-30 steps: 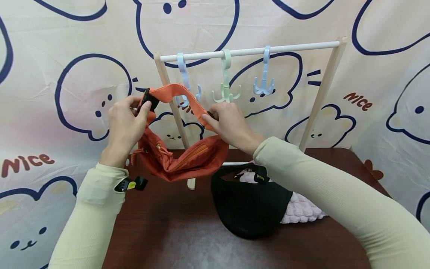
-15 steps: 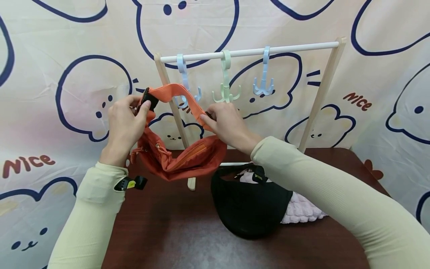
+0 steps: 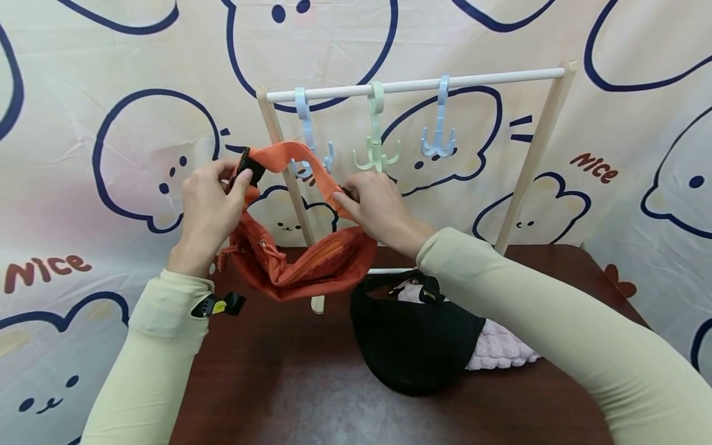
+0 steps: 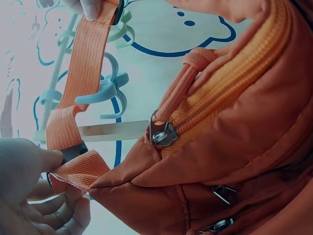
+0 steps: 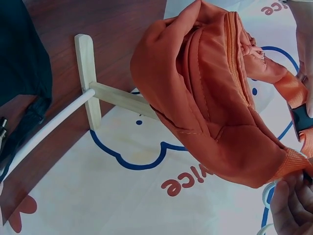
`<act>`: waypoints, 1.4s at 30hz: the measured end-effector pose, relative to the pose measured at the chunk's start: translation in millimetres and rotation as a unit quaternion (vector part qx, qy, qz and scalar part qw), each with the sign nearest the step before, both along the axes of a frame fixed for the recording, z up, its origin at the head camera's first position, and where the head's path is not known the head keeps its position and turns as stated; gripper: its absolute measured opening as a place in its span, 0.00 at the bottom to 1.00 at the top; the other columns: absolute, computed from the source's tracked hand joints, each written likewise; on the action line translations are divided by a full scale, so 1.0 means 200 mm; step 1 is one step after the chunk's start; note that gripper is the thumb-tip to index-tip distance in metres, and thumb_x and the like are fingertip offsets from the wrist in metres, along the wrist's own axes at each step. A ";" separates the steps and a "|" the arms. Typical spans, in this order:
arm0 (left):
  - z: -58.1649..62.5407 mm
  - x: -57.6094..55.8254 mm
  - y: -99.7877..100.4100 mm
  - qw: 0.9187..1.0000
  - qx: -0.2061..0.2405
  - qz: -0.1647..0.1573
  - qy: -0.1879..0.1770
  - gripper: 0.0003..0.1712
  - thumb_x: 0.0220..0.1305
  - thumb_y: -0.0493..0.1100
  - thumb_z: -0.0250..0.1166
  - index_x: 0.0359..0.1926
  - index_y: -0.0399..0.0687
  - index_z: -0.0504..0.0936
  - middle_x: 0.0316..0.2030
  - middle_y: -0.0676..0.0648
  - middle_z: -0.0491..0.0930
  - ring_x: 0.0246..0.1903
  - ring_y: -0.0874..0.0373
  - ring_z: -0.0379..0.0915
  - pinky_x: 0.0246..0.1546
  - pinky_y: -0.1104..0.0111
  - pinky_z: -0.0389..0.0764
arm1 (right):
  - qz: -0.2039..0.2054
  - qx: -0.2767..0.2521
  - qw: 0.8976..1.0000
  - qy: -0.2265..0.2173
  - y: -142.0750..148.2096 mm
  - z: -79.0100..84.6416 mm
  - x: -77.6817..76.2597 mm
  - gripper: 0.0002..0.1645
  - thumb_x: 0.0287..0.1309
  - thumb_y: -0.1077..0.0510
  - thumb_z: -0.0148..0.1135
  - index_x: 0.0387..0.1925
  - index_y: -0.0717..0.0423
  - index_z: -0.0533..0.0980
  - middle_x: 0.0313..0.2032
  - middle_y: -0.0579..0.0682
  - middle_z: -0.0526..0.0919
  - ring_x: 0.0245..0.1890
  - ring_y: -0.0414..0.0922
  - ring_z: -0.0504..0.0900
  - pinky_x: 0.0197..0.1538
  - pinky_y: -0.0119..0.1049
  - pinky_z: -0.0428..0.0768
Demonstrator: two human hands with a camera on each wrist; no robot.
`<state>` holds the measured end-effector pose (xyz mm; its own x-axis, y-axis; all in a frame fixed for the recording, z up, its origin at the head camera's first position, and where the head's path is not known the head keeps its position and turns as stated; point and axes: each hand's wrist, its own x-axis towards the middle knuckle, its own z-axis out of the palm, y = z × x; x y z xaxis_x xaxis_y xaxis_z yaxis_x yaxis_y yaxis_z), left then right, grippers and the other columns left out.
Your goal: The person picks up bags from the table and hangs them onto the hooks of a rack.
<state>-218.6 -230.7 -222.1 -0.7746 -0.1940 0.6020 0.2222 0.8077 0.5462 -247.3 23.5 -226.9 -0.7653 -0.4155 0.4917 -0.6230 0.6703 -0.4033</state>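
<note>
Only the whole head view has shifted, very slightly, since 0.5 s ago: the orange bag (image 3: pixel 303 281) hangs above the bench (image 3: pixel 278 377) between the left hand (image 3: pixel 208 213) and right hand (image 3: pixel 384 207), strap (image 3: pixel 289 150) looped upward, so the work reads as paused. Left wrist view: left hand pinches the strap at a black buckle (image 4: pixel 76 152); blue hook (image 4: pixel 108 92) overlaps the strap, contact unclear. Right wrist view: bag sags, right hand's fingers curled on its strap end.
</note>
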 end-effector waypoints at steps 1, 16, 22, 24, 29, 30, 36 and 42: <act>0.00 0.00 0.00 1.000 -0.001 -0.001 0.000 0.21 0.75 0.50 0.58 0.56 0.39 0.83 0.45 0.35 0.85 0.37 0.46 0.81 0.31 0.70 0.69 | 0.001 -0.001 1.000 -0.001 0.00 0.00 0.00 0.17 0.70 0.51 0.62 0.28 0.57 0.82 0.17 0.48 0.73 0.23 0.44 0.71 0.28 0.33 0.64; -0.03 0.01 0.01 1.000 -0.008 -0.006 -0.009 0.21 0.75 0.50 0.58 0.55 0.38 0.82 0.43 0.35 0.85 0.36 0.45 0.81 0.31 0.69 0.70 | 0.005 -0.003 1.000 -0.004 0.03 -0.03 -0.01 0.15 0.70 0.52 0.62 0.33 0.59 0.84 0.21 0.51 0.80 0.24 0.45 0.74 0.30 0.33 0.67; -0.04 0.01 0.01 1.000 -0.013 -0.010 -0.004 0.20 0.75 0.49 0.58 0.54 0.38 0.83 0.43 0.35 0.84 0.35 0.45 0.82 0.30 0.71 0.69 | 0.005 -0.003 1.000 -0.003 0.03 -0.04 0.00 0.15 0.69 0.52 0.63 0.31 0.59 0.84 0.21 0.52 0.81 0.23 0.44 0.74 0.29 0.32 0.67; -0.04 0.01 0.01 1.000 -0.013 -0.011 -0.001 0.20 0.75 0.48 0.58 0.54 0.37 0.83 0.42 0.35 0.84 0.34 0.44 0.83 0.29 0.73 0.68 | 0.007 -0.005 1.000 -0.004 0.04 -0.04 -0.01 0.15 0.69 0.52 0.63 0.31 0.59 0.84 0.22 0.52 0.81 0.23 0.45 0.74 0.28 0.32 0.67; -0.05 0.01 0.01 1.000 -0.011 -0.011 -0.003 0.19 0.75 0.48 0.58 0.53 0.38 0.84 0.42 0.35 0.84 0.34 0.44 0.83 0.28 0.73 0.69 | 0.008 -0.006 1.000 -0.006 0.04 -0.05 -0.01 0.15 0.70 0.53 0.62 0.33 0.59 0.84 0.23 0.52 0.83 0.25 0.45 0.75 0.29 0.33 0.68; -0.05 0.01 0.01 1.000 -0.011 -0.011 -0.005 0.19 0.75 0.48 0.58 0.53 0.38 0.84 0.42 0.36 0.84 0.34 0.44 0.83 0.28 0.73 0.69 | 0.008 -0.004 1.000 -0.006 0.04 -0.05 -0.01 0.15 0.70 0.52 0.62 0.33 0.59 0.84 0.24 0.52 0.83 0.25 0.45 0.75 0.29 0.33 0.68; -0.06 0.02 0.01 1.000 -0.012 -0.012 -0.014 0.19 0.75 0.48 0.58 0.54 0.39 0.83 0.43 0.36 0.85 0.35 0.44 0.84 0.29 0.70 0.70 | 0.010 -0.001 1.000 -0.012 0.04 -0.06 -0.01 0.15 0.70 0.52 0.62 0.34 0.58 0.84 0.26 0.52 0.84 0.26 0.45 0.76 0.29 0.33 0.70; -0.07 0.03 0.02 1.000 -0.012 -0.015 -0.020 0.21 0.75 0.49 0.58 0.56 0.39 0.82 0.43 0.35 0.84 0.35 0.45 0.80 0.31 0.64 0.71 | 0.012 -0.003 1.000 -0.018 0.04 -0.07 0.00 0.15 0.70 0.52 0.62 0.33 0.58 0.83 0.25 0.52 0.84 0.25 0.44 0.76 0.28 0.32 0.70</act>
<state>-211.7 -227.0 -236.3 -0.8027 -0.1564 0.5755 0.2248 0.8144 0.5349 -248.2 31.3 -241.6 -0.7730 -0.4305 0.4661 -0.6231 0.6536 -0.4297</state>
